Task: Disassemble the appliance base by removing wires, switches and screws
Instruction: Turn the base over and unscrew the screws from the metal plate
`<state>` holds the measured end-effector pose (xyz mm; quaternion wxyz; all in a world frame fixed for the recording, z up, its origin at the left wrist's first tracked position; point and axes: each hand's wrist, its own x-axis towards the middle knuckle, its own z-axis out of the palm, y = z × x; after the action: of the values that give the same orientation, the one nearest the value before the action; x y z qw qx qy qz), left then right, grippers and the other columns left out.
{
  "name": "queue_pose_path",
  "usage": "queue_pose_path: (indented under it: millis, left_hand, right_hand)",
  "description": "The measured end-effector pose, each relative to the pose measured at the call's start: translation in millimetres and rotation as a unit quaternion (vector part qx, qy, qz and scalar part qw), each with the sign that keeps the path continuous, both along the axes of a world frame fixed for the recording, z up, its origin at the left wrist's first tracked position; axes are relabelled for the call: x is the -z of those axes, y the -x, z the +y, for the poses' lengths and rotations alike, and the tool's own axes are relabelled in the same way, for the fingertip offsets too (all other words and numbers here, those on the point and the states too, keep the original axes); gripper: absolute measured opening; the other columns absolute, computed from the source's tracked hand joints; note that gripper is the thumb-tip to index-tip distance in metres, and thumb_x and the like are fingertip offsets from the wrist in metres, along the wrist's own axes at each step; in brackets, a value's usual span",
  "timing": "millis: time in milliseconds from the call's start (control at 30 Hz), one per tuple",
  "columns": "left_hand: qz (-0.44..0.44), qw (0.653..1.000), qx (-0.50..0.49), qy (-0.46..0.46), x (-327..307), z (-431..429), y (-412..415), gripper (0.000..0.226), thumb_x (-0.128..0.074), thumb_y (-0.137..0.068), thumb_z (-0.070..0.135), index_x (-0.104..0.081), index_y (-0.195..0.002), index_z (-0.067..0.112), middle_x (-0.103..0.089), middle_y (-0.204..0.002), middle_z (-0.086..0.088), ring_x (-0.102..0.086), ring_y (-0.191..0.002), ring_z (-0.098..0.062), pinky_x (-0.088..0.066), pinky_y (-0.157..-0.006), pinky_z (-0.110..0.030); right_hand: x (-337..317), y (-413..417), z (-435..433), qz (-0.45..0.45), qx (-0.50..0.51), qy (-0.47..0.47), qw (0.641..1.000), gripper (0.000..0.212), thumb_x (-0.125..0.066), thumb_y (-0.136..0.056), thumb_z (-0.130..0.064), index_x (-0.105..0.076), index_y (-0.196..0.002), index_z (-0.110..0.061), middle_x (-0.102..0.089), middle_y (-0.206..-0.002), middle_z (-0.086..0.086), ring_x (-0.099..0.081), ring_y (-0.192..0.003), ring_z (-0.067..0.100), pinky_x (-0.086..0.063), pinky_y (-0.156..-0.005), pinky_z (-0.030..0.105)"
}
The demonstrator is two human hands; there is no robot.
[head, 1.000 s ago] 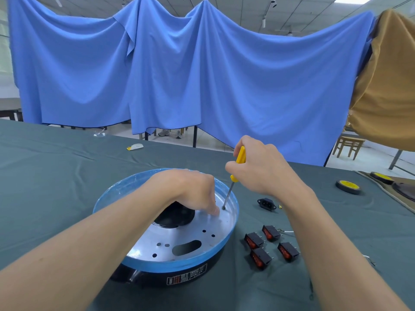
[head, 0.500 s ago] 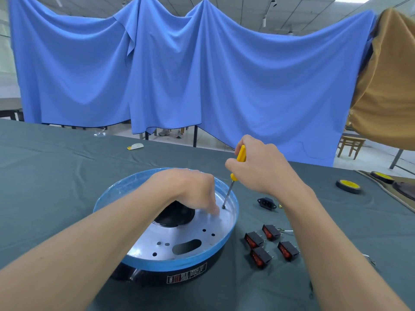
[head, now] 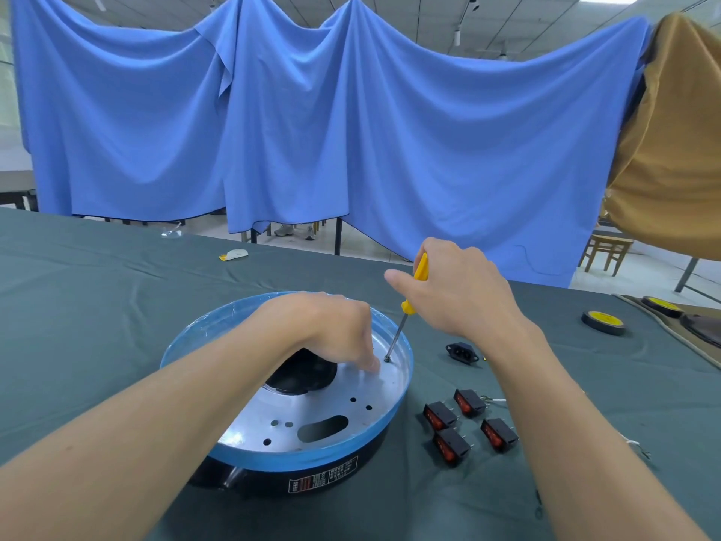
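The round appliance base (head: 273, 456), black-bodied with a blue rim, lies on the grey-green cloth with its silver metal plate (head: 273, 408) facing up. My left hand (head: 324, 326) rests on the plate, bent fingertips pressing beside a screw (head: 387, 359) near the far right rim. My right hand (head: 460, 294) grips a yellow-handled screwdriver (head: 420, 267), forefinger stretched out to the left. The tilted shaft's tip sits on that screw. My left hand partly hides a black hub (head: 308, 374) at the plate's centre.
Several black rocker switches with red faces (head: 441, 415) lie right of the base, and a black power socket (head: 462, 351) behind them. A yellow-topped tape roll (head: 602, 322) sits at the far right. Thin white wire ends (head: 636, 447) lie by my right forearm. Blue cloth hangs behind the table.
My right forefinger has come off the screwdriver handle and now points left. The tip stays on the same screw. My left hand has not moved.
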<state>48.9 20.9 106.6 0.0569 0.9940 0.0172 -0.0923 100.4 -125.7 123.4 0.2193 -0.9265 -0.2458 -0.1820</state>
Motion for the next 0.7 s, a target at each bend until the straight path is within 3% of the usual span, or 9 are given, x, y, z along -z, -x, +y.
queue_pose_path:
  millis: [167,300,400,567,700]
  left_hand:
    - [-0.002,1.0,0.001,-0.004,0.5,0.5,-0.7,0.034,-0.06,-0.082,0.056,-0.067,-0.073,0.024,-0.042,-0.059,0.003,-0.043,-0.063,-0.02,-0.042,-0.068,-0.033]
    - [-0.006,1.0,-0.003,-0.007,2.2,1.5,-2.0,0.041,-0.061,-0.082,0.056,-0.053,-0.058,0.023,-0.04,-0.058,0.003,-0.041,-0.063,-0.022,-0.038,-0.066,-0.033]
    - [-0.008,1.0,-0.003,-0.007,2.5,2.0,-2.2,0.042,-0.061,-0.082,0.056,-0.052,-0.058,0.023,-0.04,-0.058,0.003,-0.041,-0.062,-0.022,-0.038,-0.067,-0.033]
    - [-0.009,1.0,-0.001,-0.012,2.4,1.7,-2.4,0.04,-0.061,-0.081,0.058,-0.057,-0.062,0.023,-0.044,-0.06,0.003,-0.044,-0.064,-0.022,-0.04,-0.067,-0.033]
    - [-0.011,1.0,-0.002,-0.012,2.8,2.1,-2.7,0.041,-0.061,-0.082,0.057,-0.055,-0.06,0.023,-0.044,-0.059,0.003,-0.045,-0.064,-0.022,-0.041,-0.067,-0.033]
  right_hand:
    - [-0.4,-1.4,-1.1,0.001,-0.028,0.0,1.0,0.015,-0.054,-0.082,-0.028,-0.048,-0.093,-0.018,-0.057,-0.089,0.005,-0.049,-0.088,0.029,-0.035,-0.059,0.034]
    - [0.6,0.9,-0.4,0.004,-0.026,-0.003,1.0,0.023,-0.054,-0.083,-0.037,-0.047,-0.093,-0.018,-0.056,-0.084,0.003,-0.052,-0.085,0.028,-0.041,-0.062,0.034]
    - [1.2,1.2,-0.5,-0.026,0.002,0.014,1.0,0.037,-0.05,-0.09,-0.052,-0.046,-0.09,-0.015,-0.061,-0.085,0.004,-0.052,-0.087,0.03,-0.046,-0.069,0.038]
    - [-0.6,2.0,-0.4,0.013,-0.034,-0.017,0.999,0.02,-0.053,-0.083,-0.028,-0.047,-0.096,-0.014,-0.055,-0.083,0.006,-0.052,-0.086,0.029,-0.047,-0.066,0.038]
    - [0.2,0.8,0.2,0.031,-0.041,-0.023,0.998,0.022,-0.054,-0.083,-0.038,-0.046,-0.09,-0.018,-0.059,-0.082,0.002,-0.053,-0.084,0.025,-0.048,-0.067,0.037]
